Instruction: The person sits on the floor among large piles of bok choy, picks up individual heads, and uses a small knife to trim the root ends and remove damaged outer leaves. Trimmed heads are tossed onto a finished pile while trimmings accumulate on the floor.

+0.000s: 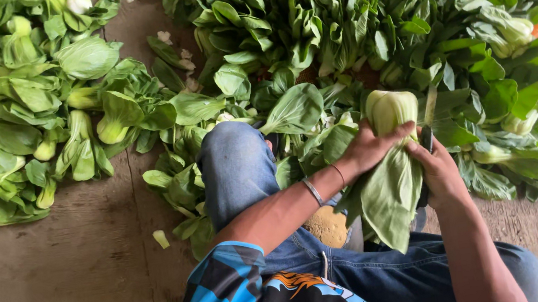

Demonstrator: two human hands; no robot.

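The left hand (374, 146) was closed around a bok choy (391, 156), gripping it just below its pale base, which pointed away from the person. The leaves hung down from the grip toward the lap. The right hand (439, 173) was closed on the dark handle of a knife (427, 140), pressed against the right side of the same bok choy. The blade itself could not be made out.

Beyond the grip lay a large heap of greens (363, 21), crowding right up to the hands. To the left of the grip, a raised knee in jeans (236, 165) stood between the hands and a second pile (21, 107) of trimmed heads. Loose leaves (184, 190) lay around the knee on the concrete floor (76, 266). Two thin bracelets (316, 190) circled the left wrist.
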